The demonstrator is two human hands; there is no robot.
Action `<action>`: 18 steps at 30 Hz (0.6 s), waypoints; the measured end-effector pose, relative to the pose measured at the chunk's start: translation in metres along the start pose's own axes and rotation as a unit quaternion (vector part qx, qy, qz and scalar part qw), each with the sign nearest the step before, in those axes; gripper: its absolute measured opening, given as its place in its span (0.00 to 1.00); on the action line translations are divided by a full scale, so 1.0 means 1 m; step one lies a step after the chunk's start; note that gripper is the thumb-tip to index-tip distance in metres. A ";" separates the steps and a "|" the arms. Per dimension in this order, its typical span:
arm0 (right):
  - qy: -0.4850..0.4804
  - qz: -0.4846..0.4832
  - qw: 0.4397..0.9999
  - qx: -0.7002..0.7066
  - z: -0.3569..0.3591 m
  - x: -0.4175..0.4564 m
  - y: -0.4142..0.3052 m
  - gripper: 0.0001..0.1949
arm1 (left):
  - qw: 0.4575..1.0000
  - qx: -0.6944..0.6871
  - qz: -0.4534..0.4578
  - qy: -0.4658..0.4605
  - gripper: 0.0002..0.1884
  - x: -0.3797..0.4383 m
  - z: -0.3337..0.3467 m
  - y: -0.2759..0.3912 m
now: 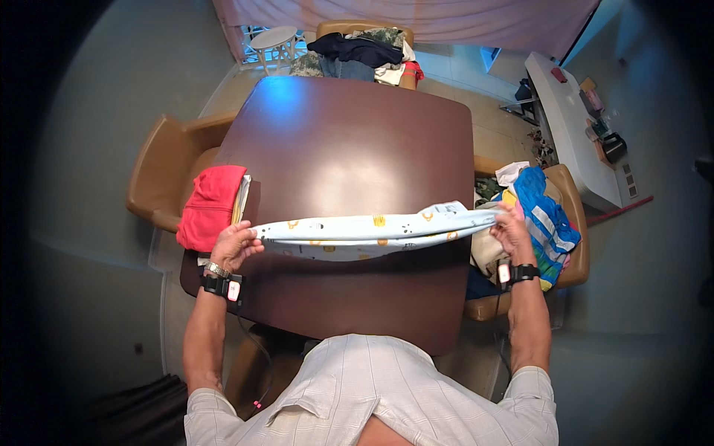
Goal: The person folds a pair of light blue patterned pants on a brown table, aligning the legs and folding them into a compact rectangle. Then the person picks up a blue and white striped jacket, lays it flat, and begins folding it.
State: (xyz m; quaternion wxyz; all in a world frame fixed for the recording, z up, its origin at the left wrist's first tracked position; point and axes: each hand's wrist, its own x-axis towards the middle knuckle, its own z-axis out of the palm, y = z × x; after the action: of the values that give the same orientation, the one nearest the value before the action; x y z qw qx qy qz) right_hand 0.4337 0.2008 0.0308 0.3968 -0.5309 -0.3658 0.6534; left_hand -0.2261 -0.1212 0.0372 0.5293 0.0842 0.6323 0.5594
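Note:
Stretched between my hands is a pale blue printed cloth [357,228], with small yellow, orange and dark figures on it. My left hand [237,245] pinches its left end, close to a folded red garment [209,209] that lies over a stack of folded cloth at the table's left edge. At the other end, my right hand [510,228] grips the gathered corner, beyond the table's right edge and above a heap of clothes. The cloth hangs in a long fold over the dark brown table [346,145]. Its lower folds partly hide one another.
A tan chair at right [574,240] bears piled clothes, among them a blue striped garment [538,206]. More clothes [357,53] heap on the chair at the far end. Another tan chair [162,173] stands left. A white counter [574,128] holds a black kettle [614,148].

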 end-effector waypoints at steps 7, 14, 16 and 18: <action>0.038 0.023 0.999 -0.026 0.010 0.033 -0.012 0.28 | 0.998 -0.033 -0.027 -0.050 0.22 0.031 -0.015 0.012; 0.054 0.022 0.996 -0.066 0.036 0.072 -0.024 0.29 | 1.000 -0.022 -0.005 0.007 0.13 0.078 -0.019 0.019; 0.046 0.000 0.997 -0.054 0.043 0.078 -0.029 0.30 | 0.999 -0.026 0.012 -0.019 0.15 0.085 -0.012 0.028; 0.015 -0.027 0.999 -0.045 0.043 0.079 -0.033 0.30 | 0.998 -0.038 0.055 0.005 0.23 0.085 -0.004 0.032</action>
State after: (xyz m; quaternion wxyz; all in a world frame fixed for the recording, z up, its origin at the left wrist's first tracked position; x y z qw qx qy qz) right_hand 0.3859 0.2834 0.0357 0.3959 -0.5478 -0.4027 0.6172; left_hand -0.2813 -0.0525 0.0129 0.4971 0.0959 0.6081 0.6115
